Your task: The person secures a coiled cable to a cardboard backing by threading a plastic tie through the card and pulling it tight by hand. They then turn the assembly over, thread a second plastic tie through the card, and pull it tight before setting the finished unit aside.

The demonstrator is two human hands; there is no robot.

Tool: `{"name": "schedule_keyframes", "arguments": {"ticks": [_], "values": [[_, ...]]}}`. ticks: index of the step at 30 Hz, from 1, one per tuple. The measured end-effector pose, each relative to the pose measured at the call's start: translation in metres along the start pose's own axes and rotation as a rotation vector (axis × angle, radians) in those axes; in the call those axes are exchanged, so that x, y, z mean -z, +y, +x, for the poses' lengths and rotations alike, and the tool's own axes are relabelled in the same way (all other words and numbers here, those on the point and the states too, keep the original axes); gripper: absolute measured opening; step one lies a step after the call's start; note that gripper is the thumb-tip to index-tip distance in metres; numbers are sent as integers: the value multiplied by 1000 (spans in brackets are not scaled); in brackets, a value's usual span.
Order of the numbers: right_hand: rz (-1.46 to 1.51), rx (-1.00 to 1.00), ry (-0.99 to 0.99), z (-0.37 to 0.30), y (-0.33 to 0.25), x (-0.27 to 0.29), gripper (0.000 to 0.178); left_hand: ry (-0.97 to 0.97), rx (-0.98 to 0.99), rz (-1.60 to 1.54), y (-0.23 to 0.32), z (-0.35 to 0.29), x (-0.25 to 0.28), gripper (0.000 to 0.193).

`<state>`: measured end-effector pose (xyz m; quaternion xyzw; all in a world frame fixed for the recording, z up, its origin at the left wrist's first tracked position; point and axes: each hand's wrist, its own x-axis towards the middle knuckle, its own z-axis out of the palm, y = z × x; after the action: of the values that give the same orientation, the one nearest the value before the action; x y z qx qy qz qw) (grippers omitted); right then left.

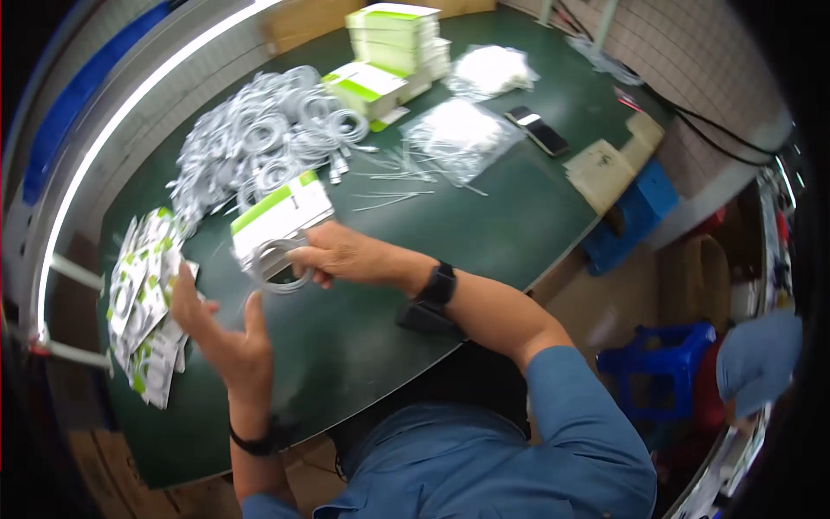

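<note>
Both the right hand and the left hand are being held over the table, the former gripping a coiled cable at one side, the latter open. Because only that side is being pinched, loops could be slipping loose. The cable is being held between the hands, near a white-and-green box.

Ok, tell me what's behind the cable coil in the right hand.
Behind the cable coil are a white and green pack and the green table. The coil and right hand cover part of the pack's near edge; that bit can't be seen.
</note>
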<state>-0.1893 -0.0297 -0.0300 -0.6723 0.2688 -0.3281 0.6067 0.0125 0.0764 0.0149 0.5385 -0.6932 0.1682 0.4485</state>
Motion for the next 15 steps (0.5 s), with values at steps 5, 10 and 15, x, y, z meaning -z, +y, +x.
{"name": "schedule_keyframes", "arguments": {"ticks": [5,10,15], "values": [[112,91,71,-8,-6,3,41,-539,148,-343,39,-6,-13,74],[260,324,111,3,-3,-7,31,-346,-17,-255,24,-4,-62,65],[203,327,137,22,-8,1,19,-445,67,-304,-13,16,-53,62]]}}
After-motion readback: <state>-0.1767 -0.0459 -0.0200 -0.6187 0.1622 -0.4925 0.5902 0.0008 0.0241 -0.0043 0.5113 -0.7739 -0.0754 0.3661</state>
